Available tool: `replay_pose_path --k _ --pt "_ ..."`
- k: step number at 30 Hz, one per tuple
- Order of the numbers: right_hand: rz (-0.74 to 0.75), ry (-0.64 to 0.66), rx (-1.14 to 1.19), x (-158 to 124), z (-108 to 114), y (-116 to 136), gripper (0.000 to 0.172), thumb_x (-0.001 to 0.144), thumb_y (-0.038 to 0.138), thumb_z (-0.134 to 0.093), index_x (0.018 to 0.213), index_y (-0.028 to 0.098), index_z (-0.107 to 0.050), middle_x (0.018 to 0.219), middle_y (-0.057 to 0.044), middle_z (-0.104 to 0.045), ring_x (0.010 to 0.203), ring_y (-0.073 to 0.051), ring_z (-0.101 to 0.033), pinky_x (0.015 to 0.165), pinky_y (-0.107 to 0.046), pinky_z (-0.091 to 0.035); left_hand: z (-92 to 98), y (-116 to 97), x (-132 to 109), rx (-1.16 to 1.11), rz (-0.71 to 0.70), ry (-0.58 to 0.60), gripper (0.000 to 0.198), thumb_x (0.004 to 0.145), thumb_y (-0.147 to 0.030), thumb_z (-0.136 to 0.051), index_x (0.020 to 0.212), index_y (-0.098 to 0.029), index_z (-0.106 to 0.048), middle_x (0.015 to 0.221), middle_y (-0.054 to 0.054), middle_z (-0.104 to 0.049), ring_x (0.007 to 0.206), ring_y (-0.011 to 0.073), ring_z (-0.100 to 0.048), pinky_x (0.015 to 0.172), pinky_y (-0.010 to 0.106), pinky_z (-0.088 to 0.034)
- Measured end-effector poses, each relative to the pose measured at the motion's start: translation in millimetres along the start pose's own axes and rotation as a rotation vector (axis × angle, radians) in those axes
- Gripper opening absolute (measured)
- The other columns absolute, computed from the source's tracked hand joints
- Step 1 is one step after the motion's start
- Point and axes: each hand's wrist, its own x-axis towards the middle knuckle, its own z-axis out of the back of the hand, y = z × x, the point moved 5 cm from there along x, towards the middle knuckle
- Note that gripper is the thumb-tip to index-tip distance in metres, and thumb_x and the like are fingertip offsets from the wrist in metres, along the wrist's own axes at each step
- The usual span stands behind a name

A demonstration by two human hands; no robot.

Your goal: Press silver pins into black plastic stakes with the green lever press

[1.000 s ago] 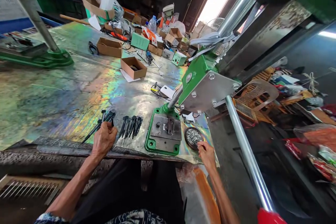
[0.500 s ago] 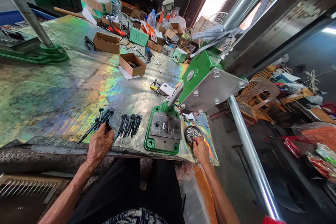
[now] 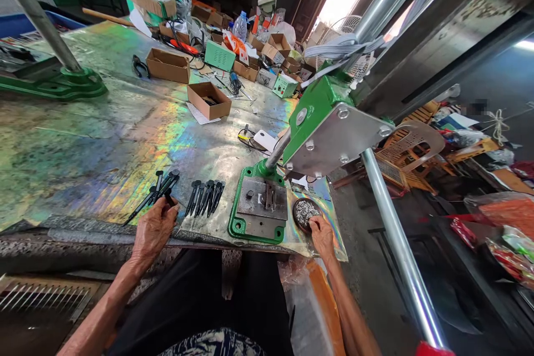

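My left hand (image 3: 153,230) rests at the near edge of the iridescent table (image 3: 104,139), its fingers pinched on a black pointed piece (image 3: 168,198) from the left cluster of black pieces (image 3: 156,192). A second row of black pieces (image 3: 206,198) lies just to the right. My right hand (image 3: 322,233) reaches into a small round dish of tiny metal parts (image 3: 304,212), fingertips curled in it; what they hold is too small to see. Between my hands stands a green hand press (image 3: 261,208) with a grey die plate.
The press's long steel lever (image 3: 396,256) with a red tip runs down to the right. A second green press base (image 3: 54,83) stands at far left. Several cardboard boxes (image 3: 208,100), pliers, wires and green units crowd the table's far side. A plastic chair (image 3: 411,150) stands to the right.
My left hand has closed on one black piece of the left cluster. My right hand has slid up from beside the dish into it.
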Motion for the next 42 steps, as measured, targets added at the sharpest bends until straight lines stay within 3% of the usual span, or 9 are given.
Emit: replay_pose_path --k 6,16,19,21,25,30,33,37,42 --pt "-0.187 0.042 0.398 -5 -2 -9 0.031 0.084 0.044 -0.059 0.081 0.014 -0.055 0.064 0.002 -0.051 0.051 -0.01 -0.046 0.047 -0.022 -0.037 -0.7 7 2 -0.047 0.019 0.021 0.029 0.077 -0.044 -0.045 0.09 -0.02 -0.053 0.069 -0.001 -0.059 0.058 0.0156 -0.059 0.059 0.025 -0.042" --pt "-0.363 0.006 0.697 -5 0 1 0.018 0.085 0.026 -0.063 0.078 0.012 -0.056 0.068 0.001 -0.057 0.055 -0.009 -0.052 0.054 -0.023 -0.046 5.8 5 0 -0.118 0.048 0.013 0.032 0.072 -0.042 -0.048 0.09 -0.018 -0.06 0.062 0.0 -0.061 0.057 0.0179 -0.062 0.061 0.027 -0.046" --pt "-0.372 -0.011 0.72 -11 2 13 0.02 0.078 0.029 -0.068 0.075 0.012 -0.057 0.066 0.0 -0.057 0.052 -0.009 -0.05 0.05 -0.021 -0.042 7.1 -3 -4 -0.258 0.093 -0.015 0.033 0.069 -0.044 -0.053 0.088 -0.018 -0.06 0.063 0.0 -0.062 0.059 0.0174 -0.061 0.061 0.028 -0.048" --pt "-0.361 -0.017 0.738 -19 1 27 0.026 0.069 0.032 -0.074 0.073 0.012 -0.058 0.063 0.0 -0.057 0.051 -0.008 -0.047 0.048 -0.02 -0.039 3.3 -14 -12 -0.471 0.152 0.007 0.037 0.064 -0.045 -0.06 0.087 -0.016 -0.059 0.067 0.0 -0.063 0.062 0.0172 -0.062 0.061 0.028 -0.051" --pt "-0.304 0.036 0.809 -42 -11 75 0.033 0.057 0.037 -0.079 0.072 0.014 -0.06 0.064 -0.001 -0.055 0.051 -0.008 -0.042 0.046 -0.02 -0.035 -17.3 -56 -38 -0.933 0.211 0.193 0.046 0.056 -0.041 -0.073 0.086 -0.012 -0.056 0.064 0.0 -0.061 0.058 0.0145 -0.06 0.056 0.027 -0.052" --pt "-0.235 0.183 0.913 -78 -37 148 0.029 0.065 0.037 -0.075 0.075 0.016 -0.059 0.067 -0.001 -0.053 0.05 -0.007 -0.036 0.043 -0.02 -0.029 -51.9 -104 -71 -1.307 0.362 0.524 0.04 0.058 -0.03 -0.079 0.085 -0.012 -0.055 0.066 0.002 -0.063 0.06 0.0129 -0.063 0.056 0.021 -0.053" --pt "-0.196 0.254 0.944 -96 -50 180 0.026 0.072 0.038 -0.071 0.078 0.017 -0.058 0.07 -0.001 -0.053 0.05 -0.007 -0.035 0.043 -0.02 -0.03 -64.3 -119 -83 -1.445 0.444 0.643 0.032 0.064 -0.021 -0.076 0.086 -0.012 -0.054 0.065 0.002 -0.064 0.059 0.0122 -0.064 0.057 0.02 -0.054" --pt "-0.1 0.283 0.951 -109 -55 199 0.021 0.083 0.037 -0.063 0.08 0.017 -0.057 0.072 0.0 -0.051 0.05 -0.007 -0.036 0.044 -0.02 -0.03 -72.0 -128 -91 -1.577 0.492 0.711 0.029 0.068 -0.014 -0.073 0.088 -0.011 -0.053 0.063 0.003 -0.064 0.058 0.0117 -0.064 0.056 0.019 -0.054" --pt "-0.097 0.272 0.895 -114 -58 198 0.023 0.086 0.04 -0.061 0.083 0.018 -0.055 0.067 0.002 -0.048 0.049 -0.007 -0.037 0.043 -0.021 -0.028 -75.4 -130 -97 -1.655 0.493 0.754 0.031 0.069 -0.015 -0.073 0.091 -0.011 -0.052 0.064 0.005 -0.064 0.057 0.0122 -0.063 0.054 0.018 -0.053"
